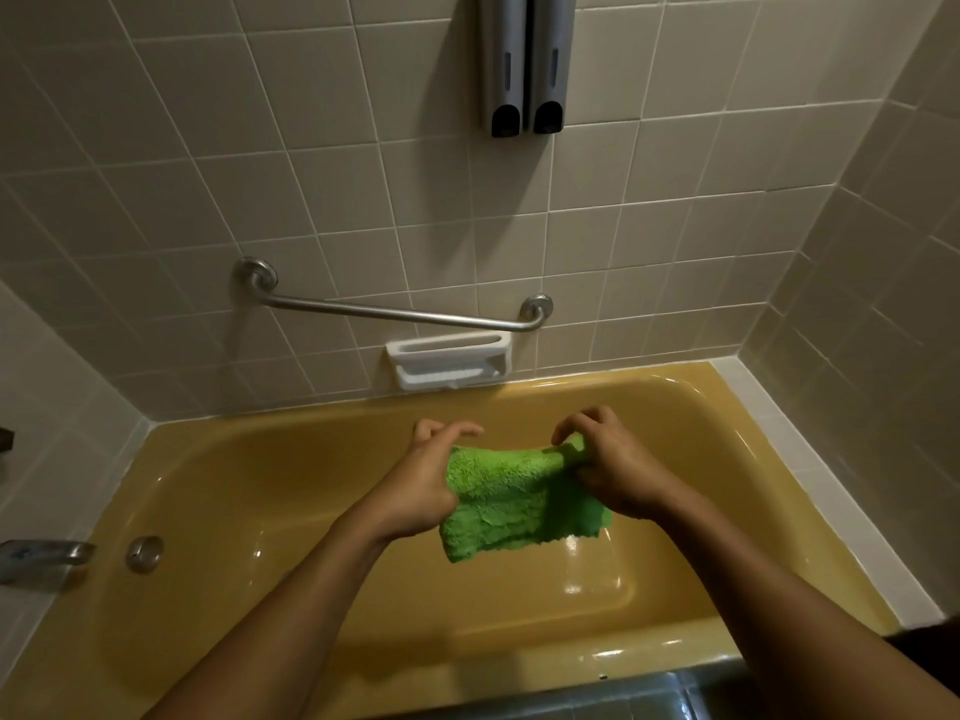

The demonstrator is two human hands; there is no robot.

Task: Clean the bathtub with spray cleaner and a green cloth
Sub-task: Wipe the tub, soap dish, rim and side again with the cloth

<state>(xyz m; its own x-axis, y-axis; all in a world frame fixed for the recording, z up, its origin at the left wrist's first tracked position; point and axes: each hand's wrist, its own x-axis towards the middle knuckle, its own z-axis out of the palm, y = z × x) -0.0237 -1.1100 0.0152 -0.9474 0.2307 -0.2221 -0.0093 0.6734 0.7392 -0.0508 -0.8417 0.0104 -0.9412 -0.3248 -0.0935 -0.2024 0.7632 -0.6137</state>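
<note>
Tiled walls in pale beige enclose a mustard-yellow tub on three sides. Fixed to the far wall, top to bottom: two grey dispensers side by side; a metal grab bar, sloping slightly down to the right; a white soap dish just under the bar and just above the tub rim. At the left end of the tub: a metal spout and, beside it on the tub wall, a round metal plate. Your two bare forearms reach in from the lower edge and meet over the middle of the tub. The cloth, green and fluffy, is held in the air between your hands, above the tub floor and touching no part of the tub. Your right hand has its fingers curled tightly round the cloth's upper right corner, which is bunched into a narrow twist. Your left hand has the cloth's left edge against its palm, with fingers loosely bent above the cloth; whether that hand actually grips the cloth cannot be told. From the two hands the cloth hangs down in a loose fold, lower left corner lowest.
</note>
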